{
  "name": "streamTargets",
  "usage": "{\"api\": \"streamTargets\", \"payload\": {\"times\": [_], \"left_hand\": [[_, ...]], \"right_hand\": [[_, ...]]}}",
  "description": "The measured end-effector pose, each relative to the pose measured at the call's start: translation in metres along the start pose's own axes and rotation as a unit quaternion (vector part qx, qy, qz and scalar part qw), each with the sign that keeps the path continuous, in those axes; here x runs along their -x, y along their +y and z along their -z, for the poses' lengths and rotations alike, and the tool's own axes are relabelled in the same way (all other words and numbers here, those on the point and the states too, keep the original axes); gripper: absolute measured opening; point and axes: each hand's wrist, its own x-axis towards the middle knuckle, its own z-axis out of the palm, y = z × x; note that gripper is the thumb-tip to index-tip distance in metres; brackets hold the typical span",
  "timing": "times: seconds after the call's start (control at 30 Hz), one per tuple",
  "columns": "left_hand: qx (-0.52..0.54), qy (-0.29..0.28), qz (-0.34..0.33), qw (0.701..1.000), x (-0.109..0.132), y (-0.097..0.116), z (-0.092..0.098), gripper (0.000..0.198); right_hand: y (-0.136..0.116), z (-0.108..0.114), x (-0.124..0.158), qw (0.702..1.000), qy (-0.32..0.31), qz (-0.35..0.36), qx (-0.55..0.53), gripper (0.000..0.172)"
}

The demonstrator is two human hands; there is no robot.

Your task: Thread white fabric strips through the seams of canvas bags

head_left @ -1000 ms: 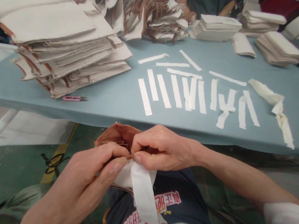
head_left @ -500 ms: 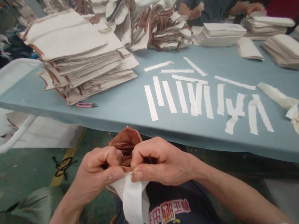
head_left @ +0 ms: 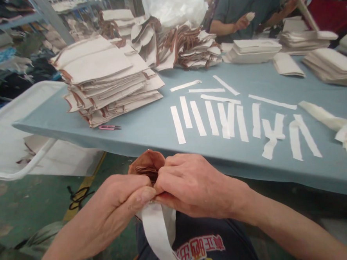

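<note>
My left hand (head_left: 127,199) and my right hand (head_left: 194,183) meet over my lap, thumbs and fingers pinched together. Between them is the edge of a bundle of brown-edged fabric pieces (head_left: 148,163), with brown layers showing behind my knuckles. A white fabric strip (head_left: 158,233) hangs from beneath my fingertips onto a dark printed apron (head_left: 198,250). My fingers cover the place where strip and bundle meet, so I cannot see how they join.
On the blue-grey table (head_left: 138,136) lie a tall stack of fabric pieces (head_left: 99,64), pink thread snips (head_left: 110,127), several white strips (head_left: 210,118) and a twisted cloth length (head_left: 322,115). Folded stacks (head_left: 253,48) stand farther back. Across the table, a co-worker's hand (head_left: 242,22) holds something pale.
My right hand has rolled over, so its thumb is now hidden, and my left hand has closed in against it. The view has shifted slightly. The co-worker's hands have risen.
</note>
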Motion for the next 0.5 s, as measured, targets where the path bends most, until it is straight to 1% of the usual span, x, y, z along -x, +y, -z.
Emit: {"api": "streamTargets", "payload": {"times": [0.07, 0.13, 0.2, 0.27, 0.33, 0.4, 0.47, 0.5], "left_hand": [[0.020, -0.048, 0.007, 0.999, -0.005, 0.003, 0.002, 0.053], [0.063, -0.074, 0.001, 0.995, -0.009, 0.003, 0.004, 0.049], [0.091, -0.087, -0.014, 0.992, -0.010, 0.003, 0.005, 0.046], [0.078, -0.099, -0.027, 0.992, -0.008, 0.004, 0.007, 0.042], [0.023, -0.088, -0.035, 0.995, -0.001, 0.007, 0.008, 0.037], [-0.040, -0.058, -0.035, 0.997, 0.006, 0.010, 0.007, 0.035], [-0.053, -0.041, -0.023, 0.997, 0.012, 0.012, 0.004, 0.035], [-0.033, -0.037, -0.010, 0.999, 0.015, 0.011, 0.001, 0.035]], "right_hand": [[0.002, 0.002, 0.000, 1.000, -0.007, -0.004, -0.016, 0.036], [0.006, 0.003, 0.001, 0.995, -0.028, -0.018, -0.090, 0.031], [0.010, 0.002, 0.004, 0.978, -0.041, -0.030, -0.202, 0.023], [0.010, 0.001, 0.007, 0.956, -0.039, -0.039, -0.289, 0.018], [0.008, 0.001, 0.008, 0.945, -0.032, -0.052, -0.322, 0.016], [0.005, 0.001, 0.008, 0.945, -0.029, -0.070, -0.317, 0.017], [0.005, -0.001, 0.007, 0.946, -0.038, -0.094, -0.309, 0.020], [0.006, -0.005, 0.006, 0.943, -0.042, -0.105, -0.312, 0.022]]}}
